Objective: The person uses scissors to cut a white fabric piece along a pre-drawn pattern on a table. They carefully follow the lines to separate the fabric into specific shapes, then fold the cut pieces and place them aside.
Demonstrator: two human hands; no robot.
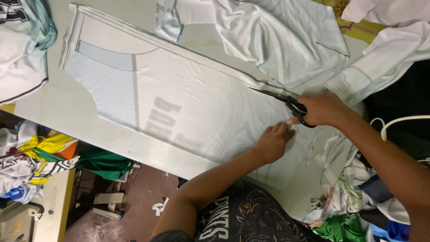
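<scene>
Gripping: right hand [323, 110] is clamped on black scissors [286, 102], blades slightly parted at the fabric's upper edge.
Left hand: left hand [272, 142] presses flat, fingers together, on the pale printed fabric panel [179, 98].
Fabric: spread flat across the table [58, 105].
Room: bare tabletop leftward; crumpled cloth piles [277, 36] crowd the far side.
</scene>
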